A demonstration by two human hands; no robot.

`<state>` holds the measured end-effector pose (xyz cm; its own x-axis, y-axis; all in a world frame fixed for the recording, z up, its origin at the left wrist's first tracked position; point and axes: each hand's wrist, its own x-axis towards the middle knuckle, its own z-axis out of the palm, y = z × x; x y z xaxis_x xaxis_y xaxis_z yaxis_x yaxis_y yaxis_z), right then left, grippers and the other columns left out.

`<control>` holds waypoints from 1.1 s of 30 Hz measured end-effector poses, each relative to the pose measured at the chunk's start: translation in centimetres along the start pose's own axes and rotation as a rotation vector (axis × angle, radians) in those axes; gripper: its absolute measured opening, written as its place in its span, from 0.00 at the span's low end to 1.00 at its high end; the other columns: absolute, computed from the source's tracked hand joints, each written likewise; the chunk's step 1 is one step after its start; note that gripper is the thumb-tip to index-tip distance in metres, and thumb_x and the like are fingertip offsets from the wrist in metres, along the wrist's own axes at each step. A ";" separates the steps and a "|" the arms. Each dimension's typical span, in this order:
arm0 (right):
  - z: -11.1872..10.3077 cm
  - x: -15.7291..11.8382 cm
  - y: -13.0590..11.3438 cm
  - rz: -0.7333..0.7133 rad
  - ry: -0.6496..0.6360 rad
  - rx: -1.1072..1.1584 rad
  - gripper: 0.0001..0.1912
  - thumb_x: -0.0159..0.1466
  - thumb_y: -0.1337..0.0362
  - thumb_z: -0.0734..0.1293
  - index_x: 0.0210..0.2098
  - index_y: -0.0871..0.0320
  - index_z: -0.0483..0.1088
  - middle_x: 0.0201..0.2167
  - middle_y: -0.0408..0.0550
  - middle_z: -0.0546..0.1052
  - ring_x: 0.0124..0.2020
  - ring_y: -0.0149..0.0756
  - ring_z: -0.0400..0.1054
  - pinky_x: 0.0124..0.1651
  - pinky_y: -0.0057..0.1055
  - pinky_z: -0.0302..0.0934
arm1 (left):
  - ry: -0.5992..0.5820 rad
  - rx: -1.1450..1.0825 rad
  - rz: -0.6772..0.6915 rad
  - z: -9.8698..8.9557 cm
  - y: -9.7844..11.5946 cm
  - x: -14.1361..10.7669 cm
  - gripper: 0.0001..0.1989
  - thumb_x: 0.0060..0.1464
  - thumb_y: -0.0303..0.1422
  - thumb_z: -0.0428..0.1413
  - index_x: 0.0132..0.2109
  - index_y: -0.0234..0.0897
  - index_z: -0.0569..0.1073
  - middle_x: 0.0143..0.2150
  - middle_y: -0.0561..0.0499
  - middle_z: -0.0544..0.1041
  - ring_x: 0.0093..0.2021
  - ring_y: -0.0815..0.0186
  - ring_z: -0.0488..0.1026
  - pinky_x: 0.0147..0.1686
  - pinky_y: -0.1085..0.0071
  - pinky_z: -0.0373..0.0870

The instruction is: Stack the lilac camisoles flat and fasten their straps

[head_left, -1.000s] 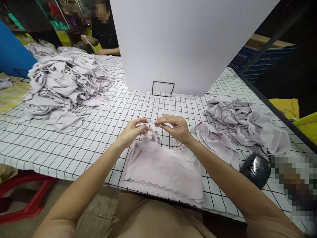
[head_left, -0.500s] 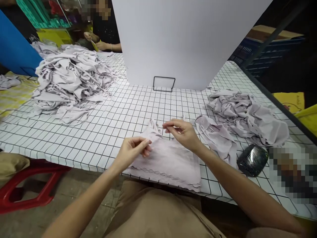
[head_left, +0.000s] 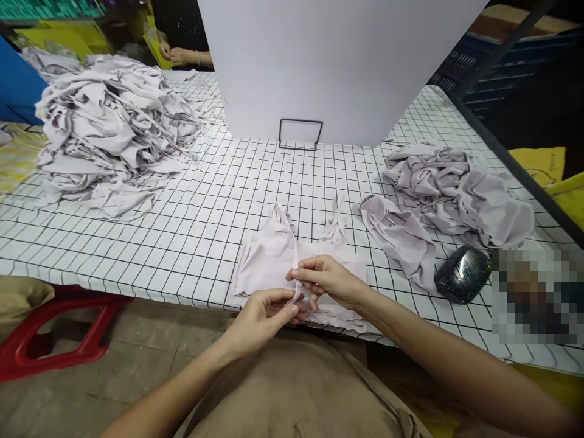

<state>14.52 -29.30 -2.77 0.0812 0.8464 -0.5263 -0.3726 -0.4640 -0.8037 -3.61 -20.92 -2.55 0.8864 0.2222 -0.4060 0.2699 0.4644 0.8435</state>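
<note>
Pale pinkish-grey strappy tops, likely camisoles (head_left: 267,258), lie flat in a stack at the table's front edge. A thin fabric strap (head_left: 294,246) runs from the top's left shoulder down toward me. My left hand (head_left: 271,313) pinches the looped end of this strap between thumb and fingers. Just above it, my right hand (head_left: 326,280) also pinches the strap, its fingertips close to the left ones. Another strap (head_left: 336,222) lies bunched on the right shoulder of the stack. Part of the stack is hidden under my hands.
A big heap of pale garments (head_left: 109,128) is at the left; a smaller pile (head_left: 456,194) and a loose garment (head_left: 401,237) lie right. Near them sits a shiny black object (head_left: 463,274). A white panel (head_left: 337,73) stands ahead. Beyond it are a co-worker's hands (head_left: 180,55).
Both hands have moved down toward me and closer together, drawing the strap down across the top. The right shoulder strap has come into view. The camera view has shifted slightly.
</note>
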 end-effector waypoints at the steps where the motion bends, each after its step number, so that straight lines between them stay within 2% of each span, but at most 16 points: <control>1: -0.1 0.1 0.0 0.009 -0.014 0.030 0.24 0.52 0.47 0.79 0.34 0.63 0.77 0.16 0.32 0.60 0.15 0.20 0.49 0.17 0.26 0.67 | -0.013 -0.031 -0.017 -0.1 0.0 0.1 0.21 0.56 0.47 0.65 0.49 0.37 0.81 0.48 0.43 0.83 0.49 0.56 0.80 0.53 0.62 0.76; 4: -0.6 0.3 -0.5 0.041 -0.072 0.111 0.20 0.54 0.50 0.78 0.31 0.62 0.75 0.17 0.33 0.63 0.14 0.18 0.45 0.18 0.27 0.69 | 0.066 -0.163 -0.027 -1.0 0.3 1.2 0.27 0.53 0.48 0.67 0.54 0.38 0.79 0.52 0.43 0.82 0.54 0.57 0.78 0.59 0.60 0.72; 6: -0.7 0.3 -1.0 0.057 -0.101 0.127 0.20 0.55 0.51 0.77 0.31 0.63 0.75 0.18 0.33 0.63 0.13 0.17 0.43 0.18 0.27 0.70 | 0.132 -0.229 -0.001 -1.8 0.8 2.4 0.29 0.50 0.49 0.69 0.53 0.37 0.79 0.52 0.42 0.82 0.55 0.58 0.77 0.62 0.61 0.69; 8: -0.6 0.2 -1.5 0.067 -0.124 0.118 0.20 0.57 0.51 0.77 0.33 0.64 0.76 0.17 0.31 0.61 0.13 0.16 0.41 0.19 0.27 0.71 | 0.118 -0.253 0.014 -2.5 1.5 4.1 0.26 0.49 0.49 0.69 0.48 0.34 0.81 0.50 0.40 0.82 0.52 0.59 0.79 0.60 0.62 0.70; 12: -0.3 0.3 -1.9 0.065 -0.152 0.105 0.20 0.58 0.51 0.76 0.33 0.65 0.77 0.14 0.30 0.57 0.13 0.16 0.41 0.19 0.26 0.71 | 0.074 -0.214 -0.025 -3.4 3.0 7.5 0.19 0.52 0.45 0.68 0.39 0.31 0.81 0.44 0.39 0.84 0.38 0.62 0.81 0.47 0.64 0.77; 16: -0.3 0.1 -1.3 0.069 -0.157 0.043 0.20 0.54 0.52 0.79 0.33 0.65 0.80 0.14 0.31 0.56 0.14 0.19 0.47 0.18 0.26 0.70 | 0.163 -0.179 -0.055 -3.8 4.1 9.9 0.12 0.56 0.37 0.67 0.33 0.31 0.79 0.38 0.39 0.84 0.37 0.61 0.82 0.46 0.62 0.79; 19: -0.3 -0.1 -1.0 0.057 -0.148 0.003 0.21 0.52 0.52 0.80 0.32 0.66 0.81 0.14 0.32 0.57 0.15 0.20 0.49 0.17 0.25 0.68 | 0.224 -0.173 -0.032 -4.1 4.9 10.9 0.10 0.59 0.34 0.64 0.33 0.30 0.79 0.36 0.39 0.84 0.36 0.60 0.83 0.47 0.60 0.80; 22: -0.5 0.0 -1.5 0.015 -0.100 0.058 0.20 0.52 0.53 0.80 0.31 0.66 0.80 0.14 0.32 0.59 0.15 0.19 0.48 0.20 0.27 0.71 | 0.191 -0.171 -0.045 -4.6 5.6 10.7 0.11 0.62 0.35 0.61 0.36 0.29 0.80 0.39 0.37 0.84 0.38 0.59 0.83 0.48 0.60 0.80; 27: -1.5 1.4 -3.1 -0.101 0.027 0.130 0.20 0.48 0.55 0.83 0.26 0.65 0.77 0.21 0.42 0.74 0.16 0.20 0.55 0.20 0.29 0.72 | 0.036 -0.143 -0.122 -5.3 5.6 7.8 0.19 0.62 0.43 0.59 0.43 0.27 0.81 0.41 0.34 0.84 0.41 0.54 0.83 0.46 0.58 0.81; 30: -1.8 2.4 -3.4 -0.148 0.052 0.125 0.21 0.45 0.55 0.84 0.25 0.64 0.77 0.23 0.45 0.76 0.17 0.21 0.58 0.20 0.29 0.71 | 0.052 -0.090 -0.064 -4.9 5.1 6.3 0.20 0.56 0.43 0.65 0.45 0.28 0.82 0.45 0.35 0.83 0.44 0.55 0.82 0.45 0.61 0.80; 33: -1.6 3.3 -3.0 -0.183 0.084 0.099 0.21 0.45 0.54 0.83 0.26 0.64 0.77 0.23 0.45 0.76 0.18 0.23 0.60 0.21 0.30 0.70 | 0.121 -0.046 0.025 -4.2 4.2 5.9 0.19 0.50 0.42 0.69 0.42 0.31 0.83 0.43 0.38 0.84 0.39 0.59 0.81 0.41 0.63 0.80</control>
<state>17.39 -25.53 -2.51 0.2306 0.8876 -0.3988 -0.4329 -0.2735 -0.8590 1.22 -14.08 -2.87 0.8403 0.3347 -0.4264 0.2279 0.4957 0.8381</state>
